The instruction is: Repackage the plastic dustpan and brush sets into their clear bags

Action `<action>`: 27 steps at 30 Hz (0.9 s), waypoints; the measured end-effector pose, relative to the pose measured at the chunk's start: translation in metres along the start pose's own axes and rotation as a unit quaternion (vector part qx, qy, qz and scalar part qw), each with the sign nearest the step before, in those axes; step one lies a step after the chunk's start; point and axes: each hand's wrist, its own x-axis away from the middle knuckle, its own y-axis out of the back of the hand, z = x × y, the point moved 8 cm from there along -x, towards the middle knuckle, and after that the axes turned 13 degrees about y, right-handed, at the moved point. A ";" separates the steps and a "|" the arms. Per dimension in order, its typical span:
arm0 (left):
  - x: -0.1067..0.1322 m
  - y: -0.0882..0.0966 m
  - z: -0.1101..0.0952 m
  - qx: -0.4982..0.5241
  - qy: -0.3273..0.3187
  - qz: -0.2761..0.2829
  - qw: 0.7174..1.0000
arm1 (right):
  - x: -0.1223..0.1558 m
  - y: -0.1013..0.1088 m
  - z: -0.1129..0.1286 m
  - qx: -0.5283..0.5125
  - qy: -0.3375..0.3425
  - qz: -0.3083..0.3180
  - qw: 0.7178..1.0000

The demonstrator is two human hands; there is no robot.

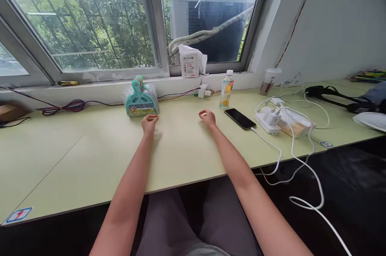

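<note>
My left hand point(149, 123) hovers just above the pale yellow-green table, its fingers loosely curved with a small gap to the thumb and nothing in them. Right behind it stands a row of small plastic dustpans point(139, 97) in clear wrap, the front one teal with a printed label; whether my fingertips touch it I cannot tell. My right hand point(208, 118) is also empty, fingers bent and parted from the thumb. Nearest to that hand are a juice bottle point(226, 89) with a white cap and a black phone point(240, 119) lying flat.
White cables run from a power strip point(267, 119) over the table's front edge. Beside it lies a tissue pack point(297, 123). Farther back are a lidded cup point(269, 81) and a black strap point(330, 97). A white packet point(191, 63) stands on the sill; coiled wires point(70, 106) lie left.
</note>
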 end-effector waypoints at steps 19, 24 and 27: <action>-0.007 -0.030 0.014 0.009 -0.002 0.116 0.993 | 0.005 -0.026 0.026 0.009 0.085 0.116 0.990; -0.006 -0.031 0.016 0.019 0.010 0.129 0.991 | 0.006 -0.027 0.026 0.005 0.083 0.128 0.988; -0.005 -0.032 0.018 0.028 0.026 0.133 0.990 | 0.006 -0.028 0.025 0.008 0.082 0.130 0.988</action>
